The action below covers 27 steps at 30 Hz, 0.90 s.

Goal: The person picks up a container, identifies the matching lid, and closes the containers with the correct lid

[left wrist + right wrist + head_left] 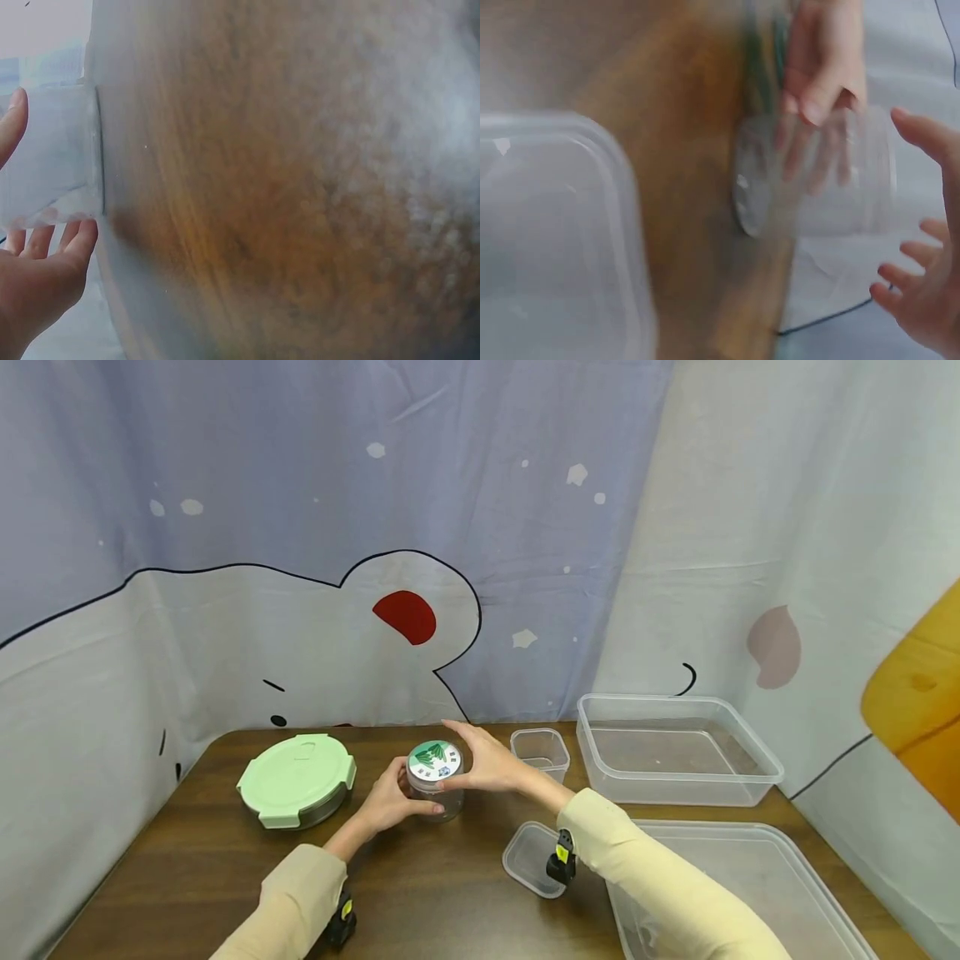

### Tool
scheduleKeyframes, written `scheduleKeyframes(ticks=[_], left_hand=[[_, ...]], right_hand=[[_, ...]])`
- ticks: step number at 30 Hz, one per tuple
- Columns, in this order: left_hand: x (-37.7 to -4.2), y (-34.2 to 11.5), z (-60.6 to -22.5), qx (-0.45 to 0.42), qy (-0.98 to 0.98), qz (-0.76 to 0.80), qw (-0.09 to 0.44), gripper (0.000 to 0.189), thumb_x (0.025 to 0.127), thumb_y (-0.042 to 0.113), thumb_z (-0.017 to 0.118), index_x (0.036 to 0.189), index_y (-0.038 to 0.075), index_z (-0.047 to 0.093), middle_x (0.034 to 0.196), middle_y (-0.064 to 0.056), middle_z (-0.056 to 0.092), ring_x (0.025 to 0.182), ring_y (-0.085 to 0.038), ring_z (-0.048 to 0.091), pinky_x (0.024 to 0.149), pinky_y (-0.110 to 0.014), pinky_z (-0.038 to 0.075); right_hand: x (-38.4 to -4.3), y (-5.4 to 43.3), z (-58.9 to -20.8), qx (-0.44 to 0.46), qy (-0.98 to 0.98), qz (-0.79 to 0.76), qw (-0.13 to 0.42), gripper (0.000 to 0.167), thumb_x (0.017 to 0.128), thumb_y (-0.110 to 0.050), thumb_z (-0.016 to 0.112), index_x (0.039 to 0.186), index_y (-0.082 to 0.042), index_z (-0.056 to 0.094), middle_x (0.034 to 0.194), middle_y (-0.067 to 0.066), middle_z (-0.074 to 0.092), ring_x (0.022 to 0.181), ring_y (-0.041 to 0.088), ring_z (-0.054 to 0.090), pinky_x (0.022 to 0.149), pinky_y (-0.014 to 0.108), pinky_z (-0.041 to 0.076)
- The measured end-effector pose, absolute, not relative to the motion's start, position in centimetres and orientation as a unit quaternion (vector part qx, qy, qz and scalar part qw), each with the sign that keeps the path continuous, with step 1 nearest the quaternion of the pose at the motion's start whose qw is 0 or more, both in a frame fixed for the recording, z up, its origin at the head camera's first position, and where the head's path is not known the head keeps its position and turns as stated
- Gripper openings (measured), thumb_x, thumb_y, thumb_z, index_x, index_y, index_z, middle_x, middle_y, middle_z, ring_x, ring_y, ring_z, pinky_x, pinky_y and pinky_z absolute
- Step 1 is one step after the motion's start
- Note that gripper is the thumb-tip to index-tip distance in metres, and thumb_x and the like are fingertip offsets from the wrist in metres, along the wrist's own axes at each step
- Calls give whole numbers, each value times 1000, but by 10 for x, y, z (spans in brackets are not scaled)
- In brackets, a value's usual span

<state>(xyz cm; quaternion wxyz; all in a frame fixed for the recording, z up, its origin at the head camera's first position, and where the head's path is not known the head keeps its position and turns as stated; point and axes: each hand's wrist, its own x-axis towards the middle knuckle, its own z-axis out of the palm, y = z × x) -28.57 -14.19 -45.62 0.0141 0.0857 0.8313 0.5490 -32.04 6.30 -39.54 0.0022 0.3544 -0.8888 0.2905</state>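
Left hand (392,800) grips clear cylindrical plastic jar (453,804) between it and right hand (491,764), whose fingers spread beside the round green-and-white lid (435,761); contact unclear. I judge: steadying; next calls for right-hand grip.

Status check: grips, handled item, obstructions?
Left grip holding transparent cylindrical jar; right grip open beside its round green-and-white lid; jar upright, lid on; nothing visibly blocking.

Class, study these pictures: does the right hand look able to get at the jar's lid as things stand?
Likely yes: the right hand is spread beside the lid with nothing seen between them, and the left hand holds the jar by its body, leaving the lid's top uncovered.
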Motion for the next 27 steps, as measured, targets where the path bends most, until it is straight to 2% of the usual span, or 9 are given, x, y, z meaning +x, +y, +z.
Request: scheduleKeyframes(ticks=[7, 12, 16, 22, 27], left_hand=[[-284, -141, -455, 88, 820, 566, 23, 85, 67, 14, 88, 134, 1, 36, 134, -18, 52, 126, -36, 51, 102, -50, 45], [-285, -140, -455, 93, 820, 565, 29, 85, 69, 15, 87, 135, 1, 35, 136, -18, 50, 128, -36, 49, 103, -50, 44], [-284, -140, -454, 94, 823, 559, 31, 85, 70, 17, 86, 135, 2, 34, 136, -17, 50, 128, -33, 50, 103, -48, 45], [-283, -142, -454, 91, 829, 551, 30, 84, 71, 19, 86, 136, 3, 33, 135, -16, 50, 126, -31, 51, 101, -47, 46], [-283, -143, -454, 91, 829, 551, 30, 85, 71, 19, 86, 136, 3, 33, 135, -16, 50, 123, -30, 52, 99, -45, 46]], right_hand=[[-338, 61, -373, 480, -854, 195, -49, 87, 79, -33, 77, 148, -4, 34, 156, 15, 31, 143, 31, 30, 115, 48, 31], [-342, 52, -365, 492, -855, 124, -112, 84, 81, -34, 74, 150, -9, 32, 158, 11, 26, 146, 29, 25, 117, 47, 29], [-343, 46, -363, 491, -856, 87, -136, 81, 81, -33, 73, 149, -10, 34, 157, 10, 29, 145, 26, 29, 115, 44, 31], [-341, 40, -362, 487, -863, 73, -110, 80, 79, -33, 75, 146, -8, 39, 151, 9, 41, 136, 23, 42, 108, 38, 40], [-333, 36, -365, 470, -878, 57, -62, 78, 78, -39, 76, 143, -8, 45, 145, 10, 48, 131, 24, 49, 104, 36, 45]])
